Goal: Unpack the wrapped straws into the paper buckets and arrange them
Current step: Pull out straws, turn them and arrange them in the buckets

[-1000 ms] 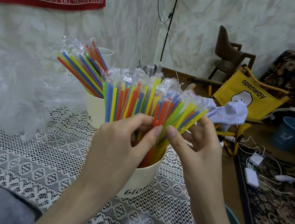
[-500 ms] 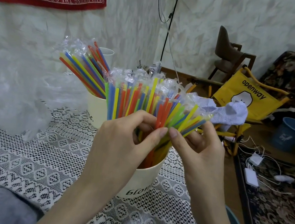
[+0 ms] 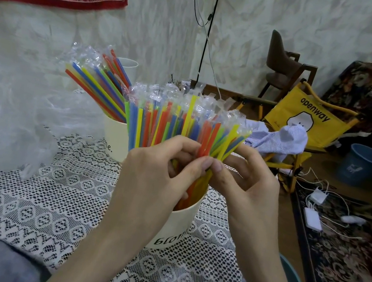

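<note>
So the round table with the white lace cloth (image 3: 44, 203) takes up most of the shot, with a big heap of crumpled clear plastic wrap (image 3: 3, 113) along its far left edge. Near the middle sits the front cream paper bucket with black lettering (image 3: 177, 228), stuffed with a fan of multicoloured plastic straws in clear sleeves (image 3: 170, 125). Just behind it, toward the far edge, the second cream paper bucket (image 3: 114, 138) holds its own leaning bunch of wrapped straws (image 3: 98, 80). Left hand (image 3: 155, 180) and right hand (image 3: 246, 186) are both curled in, fingertips pinching straws in the front bunch, thumbs touching each other.
</note>
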